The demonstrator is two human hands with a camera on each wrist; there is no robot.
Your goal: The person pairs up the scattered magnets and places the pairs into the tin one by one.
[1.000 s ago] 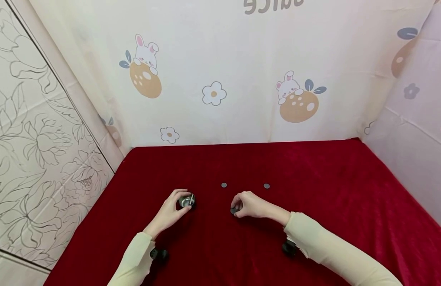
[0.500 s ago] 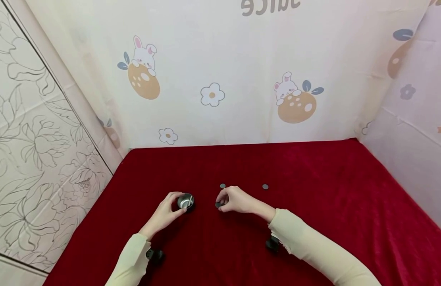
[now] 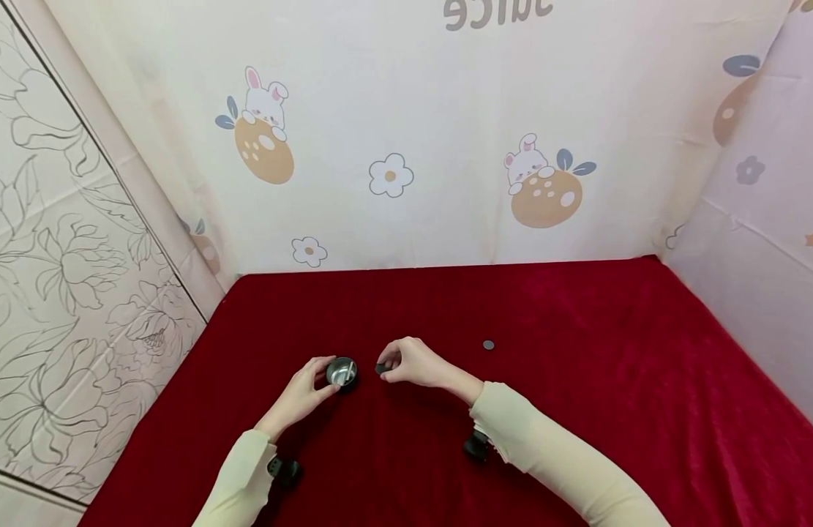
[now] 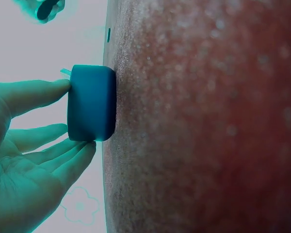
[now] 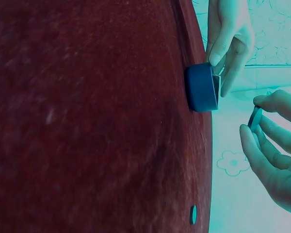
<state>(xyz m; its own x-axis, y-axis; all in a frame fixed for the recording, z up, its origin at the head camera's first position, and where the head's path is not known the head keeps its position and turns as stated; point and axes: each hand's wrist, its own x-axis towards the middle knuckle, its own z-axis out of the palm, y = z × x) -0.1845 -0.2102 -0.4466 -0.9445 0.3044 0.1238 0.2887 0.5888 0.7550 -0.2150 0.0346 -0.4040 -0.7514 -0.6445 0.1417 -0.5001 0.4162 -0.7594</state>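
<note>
Your right hand (image 3: 413, 364) pinched 1 small dark disc (image 5: 254, 119) by its rim; it looked light, stiff and perhaps slick, best held at opposite edges. Just left of it, your left hand (image 3: 302, 391) gripped a likely rigid bowl (image 4: 92, 104) around its wall.

In the head view, a table (image 3: 577, 388) fills the lower frame, with a curtain (image 3: 446, 219) behind. Left of lower centre, a cup (image 3: 336, 372) stands on the table, a stick (image 3: 350, 371) in it. The left hand (image 3: 299, 395) touches its left side; the right hand (image 3: 413, 361), near its right, holds one disc (image 3: 380, 368). Another disc (image 3: 488, 345) lies farther right, higher up.
</note>
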